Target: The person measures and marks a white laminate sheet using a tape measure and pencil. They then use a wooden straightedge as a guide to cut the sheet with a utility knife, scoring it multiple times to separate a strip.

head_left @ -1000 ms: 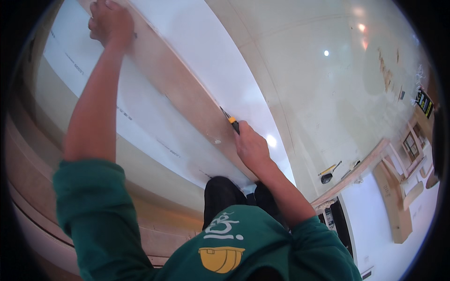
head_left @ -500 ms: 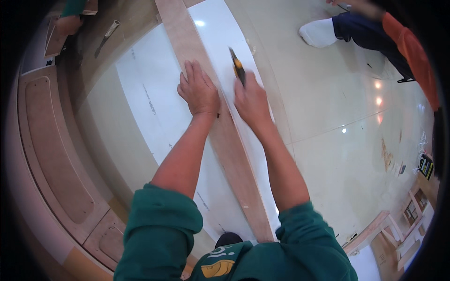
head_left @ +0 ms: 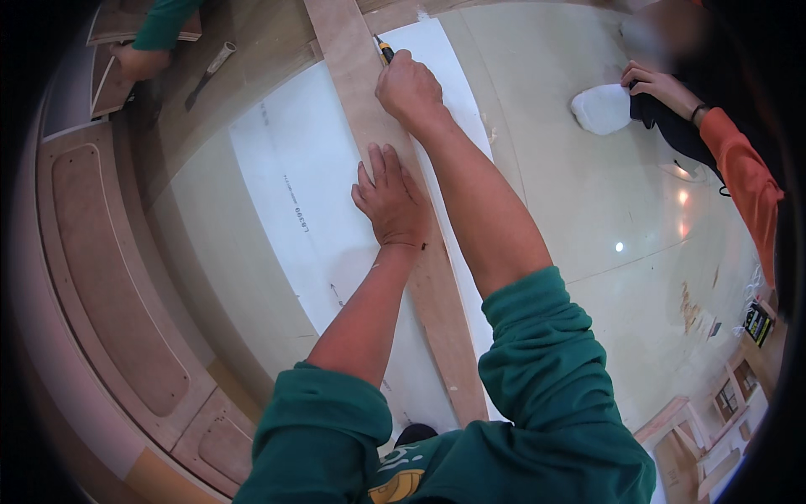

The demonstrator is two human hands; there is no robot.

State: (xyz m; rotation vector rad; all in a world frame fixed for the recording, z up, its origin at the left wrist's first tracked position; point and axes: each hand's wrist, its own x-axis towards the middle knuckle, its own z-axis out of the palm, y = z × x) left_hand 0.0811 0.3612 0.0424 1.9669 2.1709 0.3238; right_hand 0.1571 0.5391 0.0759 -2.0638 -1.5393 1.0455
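A long, narrow wooden board [head_left: 445, 336] lies lengthwise over a white sheet [head_left: 290, 160] with printed marks. My left hand [head_left: 393, 200] presses flat on the board, its fingers stretched toward the far end. Farther along, my right hand [head_left: 410, 88] is wrapped round a yellow and black utility knife [head_left: 385, 52]. The knife's tip is at the board's right edge, near the sheet's far end. Most of the knife's handle is hidden in my fist.
At left stands a long wooden panel [head_left: 117, 269] with a rounded recess. A brush-like tool [head_left: 210, 76] lies beyond the sheet. Another person's hand [head_left: 141, 61] holds a wooden piece at far left. A person in an orange sleeve [head_left: 743, 160] sits at right. Wooden frames [head_left: 705, 428] lie lower right.
My right hand has moved the knife forward along the board to its far part. My left hand stays flat on the board. The person at right has leaned into view.
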